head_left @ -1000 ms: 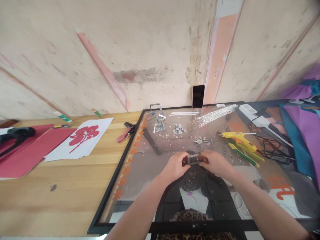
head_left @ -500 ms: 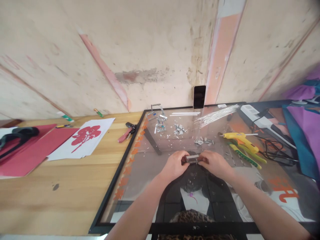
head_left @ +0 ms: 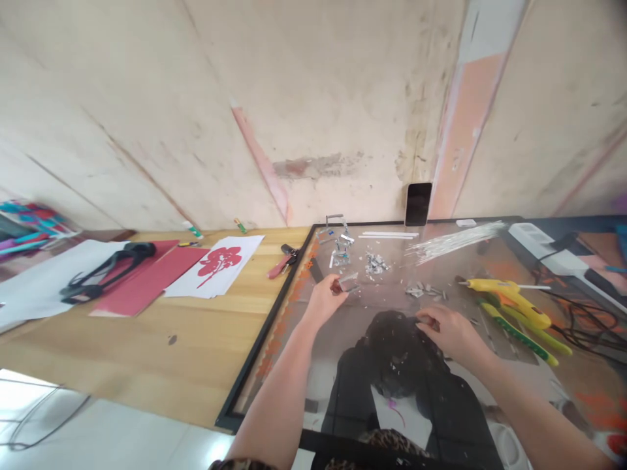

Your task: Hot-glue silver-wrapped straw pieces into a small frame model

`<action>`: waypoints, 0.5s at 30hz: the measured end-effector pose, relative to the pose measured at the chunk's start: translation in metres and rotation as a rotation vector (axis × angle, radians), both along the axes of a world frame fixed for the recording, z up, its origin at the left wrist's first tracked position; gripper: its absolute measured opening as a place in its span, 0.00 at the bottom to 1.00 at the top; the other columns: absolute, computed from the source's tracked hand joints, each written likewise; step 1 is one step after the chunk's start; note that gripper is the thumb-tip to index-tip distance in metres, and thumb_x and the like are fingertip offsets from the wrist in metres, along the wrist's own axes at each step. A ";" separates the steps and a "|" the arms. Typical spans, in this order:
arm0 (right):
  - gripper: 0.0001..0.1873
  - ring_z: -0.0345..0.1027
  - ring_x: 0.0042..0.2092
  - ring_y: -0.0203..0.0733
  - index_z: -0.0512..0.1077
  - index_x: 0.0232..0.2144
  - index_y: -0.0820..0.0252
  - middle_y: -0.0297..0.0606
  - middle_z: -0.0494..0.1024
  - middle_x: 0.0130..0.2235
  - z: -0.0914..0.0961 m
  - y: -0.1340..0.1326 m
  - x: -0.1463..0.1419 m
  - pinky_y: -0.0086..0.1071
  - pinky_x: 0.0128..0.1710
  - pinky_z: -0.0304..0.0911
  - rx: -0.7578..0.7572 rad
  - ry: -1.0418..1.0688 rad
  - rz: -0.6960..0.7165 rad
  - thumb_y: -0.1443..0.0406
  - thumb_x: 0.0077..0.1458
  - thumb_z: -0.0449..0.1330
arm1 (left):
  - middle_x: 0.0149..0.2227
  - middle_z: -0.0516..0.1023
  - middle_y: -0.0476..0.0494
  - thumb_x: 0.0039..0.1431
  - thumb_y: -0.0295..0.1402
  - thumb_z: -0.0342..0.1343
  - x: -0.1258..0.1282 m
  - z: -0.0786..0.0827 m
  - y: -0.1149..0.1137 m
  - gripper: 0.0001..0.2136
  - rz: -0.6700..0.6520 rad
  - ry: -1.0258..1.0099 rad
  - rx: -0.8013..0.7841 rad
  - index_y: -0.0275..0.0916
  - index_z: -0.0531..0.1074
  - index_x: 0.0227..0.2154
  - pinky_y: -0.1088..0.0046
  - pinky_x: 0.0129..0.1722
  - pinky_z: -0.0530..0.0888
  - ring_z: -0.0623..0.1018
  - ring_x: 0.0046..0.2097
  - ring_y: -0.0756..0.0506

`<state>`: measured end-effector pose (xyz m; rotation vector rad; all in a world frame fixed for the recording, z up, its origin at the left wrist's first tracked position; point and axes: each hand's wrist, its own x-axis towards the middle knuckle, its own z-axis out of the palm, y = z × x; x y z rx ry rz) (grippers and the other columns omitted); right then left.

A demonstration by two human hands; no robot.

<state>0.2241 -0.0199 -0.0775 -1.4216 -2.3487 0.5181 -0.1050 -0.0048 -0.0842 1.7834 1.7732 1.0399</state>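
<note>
My left hand point(head_left: 324, 303) pinches a small clear plastic piece point(head_left: 347, 282) and holds it out over the glass-topped board point(head_left: 304, 339), close to a little clear-plastic model point(head_left: 339, 247) and loose clear scraps point(head_left: 376, 264). My right hand point(head_left: 449, 331) rests lower on the glass with its fingers curled together; whether anything is in them is hidden. More small clear pieces point(head_left: 421, 290) lie between the two hands.
A yellow glue gun point(head_left: 509, 295) and green-yellow pliers point(head_left: 519, 334) lie at the right, with cables and a white power strip point(head_left: 536, 239) behind. A phone point(head_left: 418, 203) leans on the wall. On the wooden table: red paper cutting point(head_left: 219, 261), red sheets, black scissors point(head_left: 105, 271), keys point(head_left: 283, 260).
The hands have come apart: my left hand has carried the clear piece up and to the left, my right hand has stayed low. The camera has swung left, showing more of the wooden table.
</note>
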 end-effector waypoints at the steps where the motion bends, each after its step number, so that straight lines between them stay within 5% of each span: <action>1: 0.09 0.68 0.33 0.39 0.72 0.36 0.52 0.34 0.75 0.33 -0.002 0.001 0.000 0.31 0.33 0.59 -0.001 -0.002 -0.001 0.60 0.52 0.55 | 0.32 0.76 0.47 0.47 0.29 0.59 -0.008 0.002 0.004 0.15 0.018 -0.002 0.005 0.37 0.70 0.41 0.76 0.33 0.69 0.75 0.32 0.50; 15: 0.13 0.69 0.31 0.39 0.72 0.38 0.52 0.35 0.74 0.34 -0.016 0.012 0.010 0.32 0.33 0.61 0.063 -0.023 -0.011 0.58 0.53 0.53 | 0.35 0.78 0.44 0.45 0.26 0.62 -0.070 0.008 0.053 0.17 0.171 -0.063 -0.003 0.35 0.69 0.41 0.71 0.41 0.72 0.77 0.37 0.48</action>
